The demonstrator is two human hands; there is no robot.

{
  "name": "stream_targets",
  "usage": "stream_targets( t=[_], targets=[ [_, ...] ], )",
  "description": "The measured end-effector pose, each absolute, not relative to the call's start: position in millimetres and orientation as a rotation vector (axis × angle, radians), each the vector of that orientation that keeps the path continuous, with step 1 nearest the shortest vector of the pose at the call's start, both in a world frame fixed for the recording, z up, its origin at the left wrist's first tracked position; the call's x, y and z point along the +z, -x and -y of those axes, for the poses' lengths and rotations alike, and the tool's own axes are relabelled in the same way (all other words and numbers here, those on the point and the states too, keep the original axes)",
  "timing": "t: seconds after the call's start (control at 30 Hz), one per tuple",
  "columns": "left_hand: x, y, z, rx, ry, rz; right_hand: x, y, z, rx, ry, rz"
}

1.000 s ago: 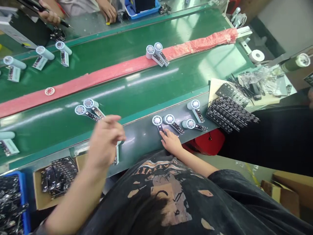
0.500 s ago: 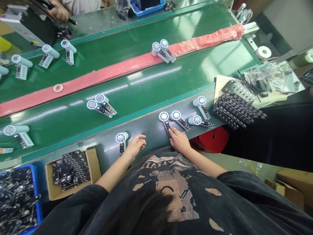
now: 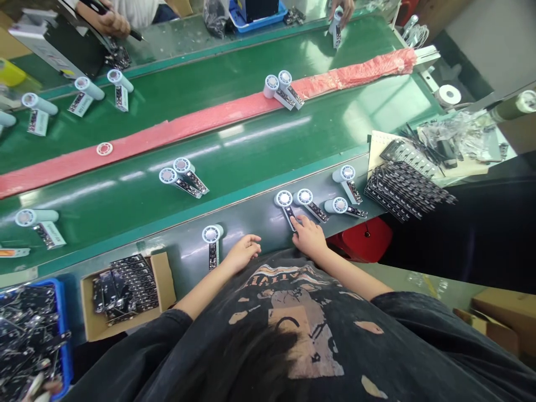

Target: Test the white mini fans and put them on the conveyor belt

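My left hand (image 3: 244,252) rests on the grey ledge (image 3: 247,220) in front of the green belt, fingers loosely bent and apart, holding nothing. Just left of it lies a small pale fan unit (image 3: 211,235) with a dark board handle. My right hand (image 3: 310,238) lies with fingers stretched onto the handle of another fan unit (image 3: 284,199). Three more such units, one (image 3: 304,197) close by, one (image 3: 340,205) further right and one (image 3: 347,173) behind it, lie to the right of it on the ledge.
A pair of fan units (image 3: 176,171) and another pair (image 3: 278,84) lie on the belt (image 3: 259,148) by a red strip (image 3: 201,123). Stacked dark boards (image 3: 404,187) sit right; a cardboard box (image 3: 161,282) and blue bin (image 3: 62,335) hold parts left. Other people's hands (image 3: 109,23) work across.
My left hand came down from above the belt edge and now rests on the ledge beside a fan unit. The units on the belt drifted right. My right hand hardly moved.
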State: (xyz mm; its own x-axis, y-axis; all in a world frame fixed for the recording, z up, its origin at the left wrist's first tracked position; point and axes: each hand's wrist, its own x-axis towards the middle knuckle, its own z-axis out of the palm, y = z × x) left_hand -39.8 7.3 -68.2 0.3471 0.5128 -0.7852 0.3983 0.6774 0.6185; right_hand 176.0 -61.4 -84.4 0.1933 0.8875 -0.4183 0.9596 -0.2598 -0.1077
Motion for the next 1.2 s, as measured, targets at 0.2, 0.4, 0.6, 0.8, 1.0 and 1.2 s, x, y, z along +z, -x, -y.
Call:
stream_targets(
  t=[0.2, 0.4, 0.6, 0.8, 1.0, 1.2],
  targets=[
    [-68, 43, -5, 0.078, -0.882, -1.283, -82, -177, 62, -0.618, -2.301, -1.790],
    [-67, 41, -3, 0.083, -0.872, -1.281, -83, -176, 62, -0.642, -2.291, -1.794],
    [-64, 42, 2, 0.109, -0.848, -1.312, -86, -177, 61, -0.650, -2.286, -1.831],
    [-60, 44, 6, 0.118, -0.821, -1.345, -95, -181, 66, -0.648, -2.373, -1.876],
    [-65, 52, 9, 0.116, -0.837, -1.356, -103, -250, 96, -0.481, -2.676, -1.711],
    [-67, 45, 12, 0.114, -0.861, -1.354, -113, -326, 129, -0.277, -2.937, -1.393]
  ],
)
